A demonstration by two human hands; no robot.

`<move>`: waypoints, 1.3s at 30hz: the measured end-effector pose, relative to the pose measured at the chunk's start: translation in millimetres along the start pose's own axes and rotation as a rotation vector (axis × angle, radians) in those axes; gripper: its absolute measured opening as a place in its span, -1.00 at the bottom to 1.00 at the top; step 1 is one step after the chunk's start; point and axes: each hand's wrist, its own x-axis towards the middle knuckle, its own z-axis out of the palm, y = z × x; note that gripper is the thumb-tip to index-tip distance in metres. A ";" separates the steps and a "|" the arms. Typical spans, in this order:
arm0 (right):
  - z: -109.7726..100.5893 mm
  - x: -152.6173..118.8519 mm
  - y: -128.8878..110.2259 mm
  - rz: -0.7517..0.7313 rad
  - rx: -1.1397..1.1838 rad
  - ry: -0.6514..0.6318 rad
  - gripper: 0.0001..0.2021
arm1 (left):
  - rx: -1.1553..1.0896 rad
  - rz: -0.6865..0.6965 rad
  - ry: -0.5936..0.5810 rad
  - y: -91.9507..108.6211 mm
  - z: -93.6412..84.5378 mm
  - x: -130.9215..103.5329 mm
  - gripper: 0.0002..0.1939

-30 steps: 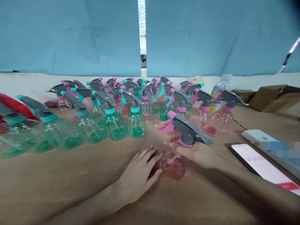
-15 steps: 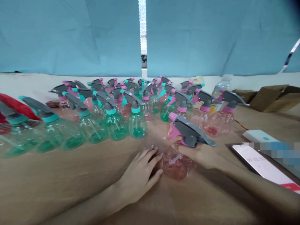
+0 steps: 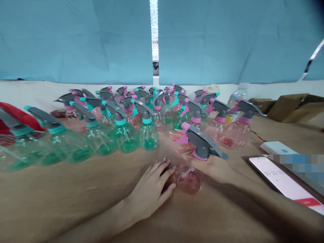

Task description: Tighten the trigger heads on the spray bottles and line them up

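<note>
A clear pink spray bottle (image 3: 188,179) stands in front of me, its grey-and-pink trigger head (image 3: 202,141) pointing away to the left. Behind the neck is my right hand (image 3: 202,166), with fingers stretched out and apart past the trigger. Part of that hand is hidden by the spray head, and the bottle's neck is hard to make out. My left hand (image 3: 153,185) lies open on the table, palm down, fingertips close to the bottle's left side; whether they touch it I cannot tell.
Several green spray bottles (image 3: 149,135) stand in a row at left, with more behind. Pink spray bottles (image 3: 236,133) stand at right. Beyond my right arm are a phone (image 3: 275,175) and a white box (image 3: 278,148). A cardboard box (image 3: 291,108) sits at far right.
The fingers of my right hand have straightened and spread from a curled position by the trigger. The spray bottle has shifted very slightly left. My left hand stays put.
</note>
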 end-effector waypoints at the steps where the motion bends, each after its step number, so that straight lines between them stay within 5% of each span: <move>1: 0.3 -0.1 0.4 -0.006 0.003 0.004 -0.72 | -0.003 -0.001 0.001 0.0 0.2 -0.1 -0.65; 17: 2.9 -2.0 5.1 0.024 -0.139 0.114 -0.81 | 0.004 0.004 0.022 1.3 2.4 -1.4 -0.63; 27: 3.7 -11.0 3.2 0.077 -0.447 0.291 -0.63 | -0.002 0.007 0.042 -0.7 4.2 -1.6 -0.64; 35: 1.7 -50.0 10.2 0.018 -0.582 0.362 -0.33 | 0.029 0.025 0.013 -2.6 -0.9 -5.0 -0.60; 39: 0.7 -60.9 15.0 -0.058 -0.599 0.350 -0.42 | 0.024 0.025 0.008 -9.0 -7.5 -18.0 -0.60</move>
